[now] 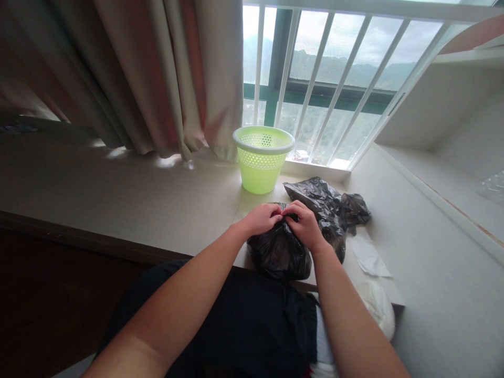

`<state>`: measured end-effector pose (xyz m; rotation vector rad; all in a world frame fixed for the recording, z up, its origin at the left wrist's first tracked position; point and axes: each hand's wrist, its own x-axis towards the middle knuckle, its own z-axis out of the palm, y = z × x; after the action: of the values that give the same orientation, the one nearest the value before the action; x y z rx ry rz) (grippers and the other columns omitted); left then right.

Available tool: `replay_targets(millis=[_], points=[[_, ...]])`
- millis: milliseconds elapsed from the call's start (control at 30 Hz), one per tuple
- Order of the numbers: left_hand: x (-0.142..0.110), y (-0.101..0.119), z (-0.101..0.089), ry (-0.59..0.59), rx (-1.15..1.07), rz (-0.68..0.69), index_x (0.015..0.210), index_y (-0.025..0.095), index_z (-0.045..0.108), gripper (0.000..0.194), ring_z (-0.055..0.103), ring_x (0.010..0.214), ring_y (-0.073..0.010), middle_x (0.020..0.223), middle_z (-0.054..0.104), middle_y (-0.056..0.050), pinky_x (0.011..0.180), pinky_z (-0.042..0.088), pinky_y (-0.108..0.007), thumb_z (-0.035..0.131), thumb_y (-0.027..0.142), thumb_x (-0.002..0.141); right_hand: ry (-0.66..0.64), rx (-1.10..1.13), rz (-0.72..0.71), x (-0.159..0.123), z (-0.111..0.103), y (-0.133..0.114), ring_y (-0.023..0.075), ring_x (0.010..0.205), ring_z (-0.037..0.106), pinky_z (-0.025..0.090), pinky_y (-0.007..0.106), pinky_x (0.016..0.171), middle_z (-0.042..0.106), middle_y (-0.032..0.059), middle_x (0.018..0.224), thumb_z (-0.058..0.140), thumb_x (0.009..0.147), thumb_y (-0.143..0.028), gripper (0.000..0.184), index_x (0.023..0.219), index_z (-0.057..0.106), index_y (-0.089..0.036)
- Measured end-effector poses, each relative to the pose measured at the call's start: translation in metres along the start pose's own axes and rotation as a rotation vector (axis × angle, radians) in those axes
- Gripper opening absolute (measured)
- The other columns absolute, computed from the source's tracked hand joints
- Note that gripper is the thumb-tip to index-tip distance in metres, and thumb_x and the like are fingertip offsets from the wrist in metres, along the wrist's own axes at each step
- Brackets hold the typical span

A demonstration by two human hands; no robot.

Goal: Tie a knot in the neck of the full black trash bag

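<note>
Daylight through a barred window (338, 89) falls on a pale ledge (177, 194), with a heavy curtain (157, 79) drawn to the left of the green basket (260, 176). Nearer the person than the basket, the left hand (262, 219) pinches the gathered neck of a black bag (281, 254), its fingertips closed on the plastic. The bag sits at the front edge of the ledge, rounded and bulging, its thin, glossy skin creased in folds that run up to the neck; its contents cannot be made out. From the other side, the right hand (309, 228) grips the same neck, fingertips nearly meeting those of the left. A hard tug could tear the film, a loosened pinch could let the neck fall open, and a pull toward the lap could tip the bag off the edge. Right of the basket lies a second bag (323, 202), crumpled and loosely spread, with white paper (370, 254) beyond it.
</note>
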<state>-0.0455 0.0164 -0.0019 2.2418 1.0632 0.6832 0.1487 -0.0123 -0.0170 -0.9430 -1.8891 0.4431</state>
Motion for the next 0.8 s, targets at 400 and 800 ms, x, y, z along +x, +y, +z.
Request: replay_targets(millis=[400, 800], points=[[-0.0003, 0.0034, -0.002, -0.003, -0.016, 0.001, 0.085, 0.018, 0.069, 0.014, 0.063, 0.083, -0.0202, 0.085, 0.072, -0.003, 0.077, 0.047, -0.031, 0.059, 0.024, 0.092, 0.001, 0.003, -0.005, -0.0001, 0.0, -0.0005, 0.0213, 0.088, 0.064, 0.051, 0.036, 0.079, 0.065, 0.003, 0.09, 0.062, 0.087, -0.011, 0.017, 0.089, 0.072, -0.025], [-0.0014, 0.0044, -0.0002, 0.039, -0.049, -0.024, 0.081, 0.018, 0.065, 0.011, 0.058, 0.073, -0.0161, 0.076, 0.067, 0.001, 0.066, 0.04, -0.027, 0.058, 0.022, 0.089, -0.019, 0.012, -0.01, 0.0, -0.001, -0.0012, 0.022, 0.09, 0.065, 0.053, 0.037, 0.082, 0.066, 0.0037, 0.092, 0.061, 0.089, -0.013, 0.018, 0.093, 0.073, -0.025]])
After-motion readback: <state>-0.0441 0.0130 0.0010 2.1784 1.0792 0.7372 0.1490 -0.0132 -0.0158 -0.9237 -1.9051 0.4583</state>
